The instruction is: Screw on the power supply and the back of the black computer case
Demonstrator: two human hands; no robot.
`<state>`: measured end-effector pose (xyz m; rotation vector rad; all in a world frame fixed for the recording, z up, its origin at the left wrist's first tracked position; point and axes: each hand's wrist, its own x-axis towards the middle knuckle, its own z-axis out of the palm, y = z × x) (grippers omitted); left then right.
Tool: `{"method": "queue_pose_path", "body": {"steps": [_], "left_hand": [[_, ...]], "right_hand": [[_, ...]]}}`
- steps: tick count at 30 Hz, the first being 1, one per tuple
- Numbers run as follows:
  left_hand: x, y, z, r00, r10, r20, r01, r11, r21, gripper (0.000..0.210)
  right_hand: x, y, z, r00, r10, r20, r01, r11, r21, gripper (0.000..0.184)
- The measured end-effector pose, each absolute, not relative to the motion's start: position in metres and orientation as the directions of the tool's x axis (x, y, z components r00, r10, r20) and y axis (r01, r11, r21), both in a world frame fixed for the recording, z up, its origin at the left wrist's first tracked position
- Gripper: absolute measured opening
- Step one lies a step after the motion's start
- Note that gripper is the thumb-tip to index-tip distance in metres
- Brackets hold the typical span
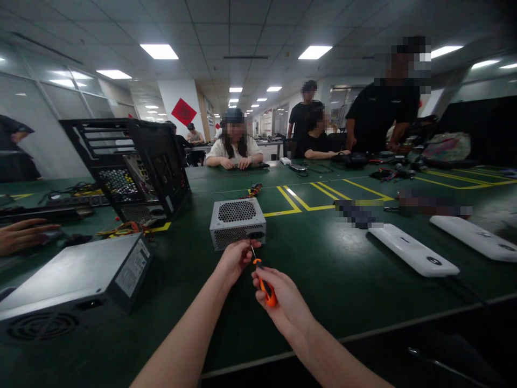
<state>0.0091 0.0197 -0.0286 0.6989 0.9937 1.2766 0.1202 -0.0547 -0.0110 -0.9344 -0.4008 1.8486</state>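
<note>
My right hand [278,293] is closed around the orange-and-black handle of a screwdriver [269,295], its thin metal shaft pointing up and away from me. My left hand [235,260] is pinched close to the shaft's tip; whatever its fingertips hold is too small to make out. Just beyond both hands a grey computer power supply [238,218] stands on the green table [319,258]. It has a perforated round grille on top, a mesh side and a black power socket facing me. The fingers of my left hand are in front of its lower right corner.
At left stand an open black computer case [161,172] and a larger silver power supply [81,269]. Another person's hand [26,235] rests at the far left. Two white power banks [414,250] lie at right. Several people sit or stand across the table.
</note>
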Motion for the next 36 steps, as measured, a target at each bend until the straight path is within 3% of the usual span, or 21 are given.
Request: {"method": "queue_pose_path", "body": {"steps": [6, 13, 22, 27, 32, 36], "left_hand": [[0.0099, 0.0188, -0.0273, -0.013, 0.976, -0.218, -0.438, 0.190, 0.879, 0.013], [0.0098, 0.0185, -0.0262, -0.005, 0.973, -0.229, -0.446, 0.203, 0.872, 0.013], [0.0104, 0.0168, -0.0239, -0.006, 0.970, -0.242, -0.448, 0.214, 0.868, 0.014], [0.0104, 0.0166, -0.0223, -0.003, 0.969, -0.248, -0.460, 0.219, 0.861, 0.014], [0.0100, 0.0170, -0.0233, 0.000, 0.970, -0.245, -0.445, 0.219, 0.868, 0.014], [0.0097, 0.0178, -0.0247, 0.015, 0.971, -0.240, -0.447, 0.221, 0.867, 0.014]], "right_hand": [[0.1221, -0.0527, -0.0063, -0.332, 0.790, -0.516, -0.621, -0.595, -0.510, 0.015], [0.1206, -0.0540, -0.0085, -0.284, 0.858, -0.427, -0.646, -0.501, -0.576, 0.006], [0.1214, -0.0529, -0.0073, -0.375, 0.794, -0.479, -0.618, -0.599, -0.509, 0.024], [0.1213, -0.0523, -0.0107, -0.350, 0.827, -0.440, -0.657, -0.552, -0.514, 0.015], [0.1243, -0.0519, -0.0115, -0.419, 0.786, -0.455, -0.642, -0.611, -0.464, 0.025], [0.1228, -0.0506, -0.0132, -0.398, 0.805, -0.439, -0.665, -0.583, -0.467, 0.020]]}}
